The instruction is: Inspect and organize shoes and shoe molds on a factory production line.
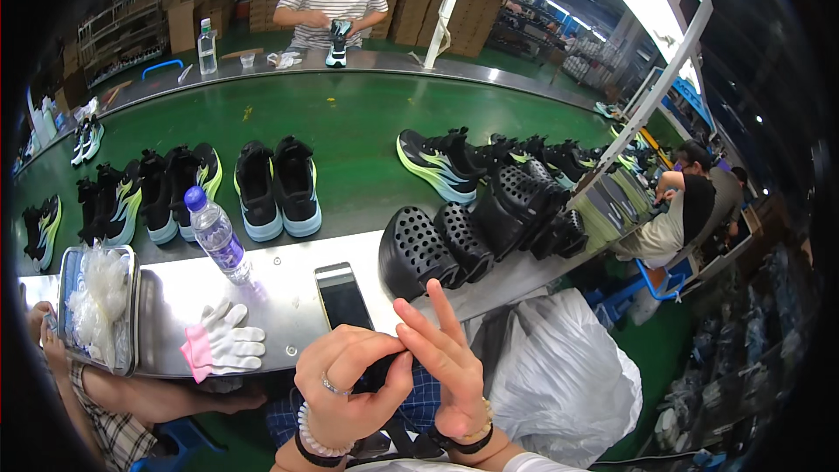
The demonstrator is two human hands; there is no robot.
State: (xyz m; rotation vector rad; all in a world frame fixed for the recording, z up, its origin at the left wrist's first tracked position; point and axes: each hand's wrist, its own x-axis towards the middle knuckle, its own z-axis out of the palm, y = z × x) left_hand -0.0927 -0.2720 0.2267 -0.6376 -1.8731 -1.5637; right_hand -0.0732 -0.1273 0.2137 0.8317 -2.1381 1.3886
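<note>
My two hands meet in front of me, over my lap at the bench edge. My left hand is closed in a pinch, its thumb and forefinger coming together against the fingers of my right hand; whatever lies in the pinch, if anything, is hidden. Two fingers of my right hand point up, stretched and apart, while the rest are partly covered. Just beyond them a phone lies on the metal bench. White work gloves with a pink cuff rest to the left, below a purple-capped water bottle.
Black perforated clogs stand on the bench ahead right. Black sneakers with pale soles line the green conveyor belt. A tray of plastic bags sits left, a white sack right. Across the belt, a person handles a shoe.
</note>
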